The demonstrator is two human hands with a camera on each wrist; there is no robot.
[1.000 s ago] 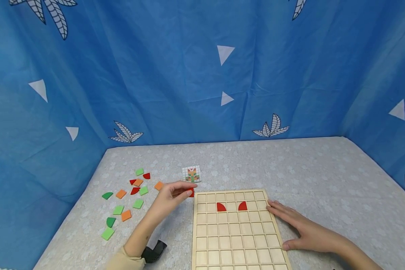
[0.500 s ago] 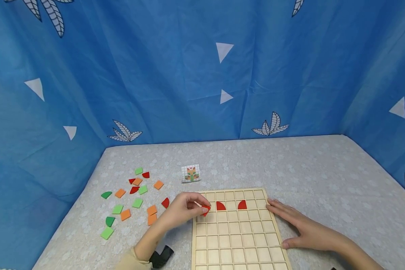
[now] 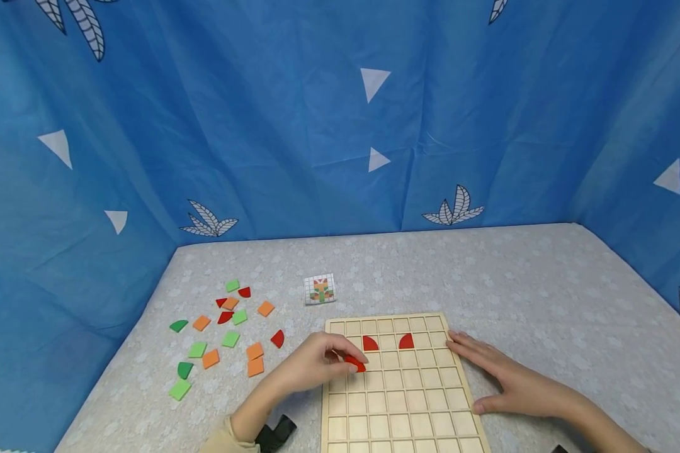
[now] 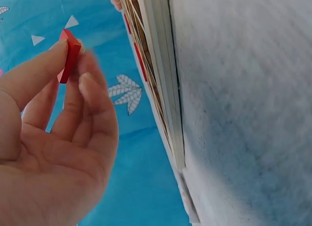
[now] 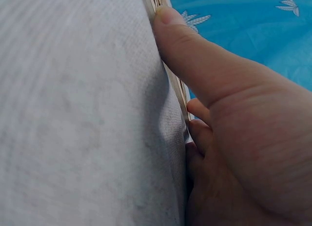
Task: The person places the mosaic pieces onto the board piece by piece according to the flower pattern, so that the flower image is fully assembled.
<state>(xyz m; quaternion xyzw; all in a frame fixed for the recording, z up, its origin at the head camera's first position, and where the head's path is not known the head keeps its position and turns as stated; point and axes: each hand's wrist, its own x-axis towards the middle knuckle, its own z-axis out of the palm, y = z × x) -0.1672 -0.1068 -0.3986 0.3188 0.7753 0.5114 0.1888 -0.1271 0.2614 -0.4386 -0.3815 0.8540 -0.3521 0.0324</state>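
Observation:
My left hand [image 3: 324, 360] pinches a small red tile [image 3: 356, 363] between thumb and fingers, over the upper left squares of the wooden grid board [image 3: 396, 401]. In the left wrist view the red tile [image 4: 70, 57] is tilted on edge in the fingertips, above the level of the board. Two red quarter-circle tiles, a left one [image 3: 370, 343] and a right one [image 3: 406, 341], lie in the board's second row. My right hand [image 3: 507, 384] rests along the board's right edge with fingers spread, thumb [image 5: 168, 16] touching the rim.
Left of the board lie loose orange [image 3: 255, 367], light green [image 3: 179, 389], dark green [image 3: 184, 370] and red tiles [image 3: 277, 339]. Beyond the board lies a small pattern card [image 3: 320, 289]. A blue curtain [image 3: 294, 126] hangs behind the table [image 3: 521, 277].
My left hand has carried the red tile rightward from beside the board to over its upper left squares. My right hand has stayed at the board's edge.

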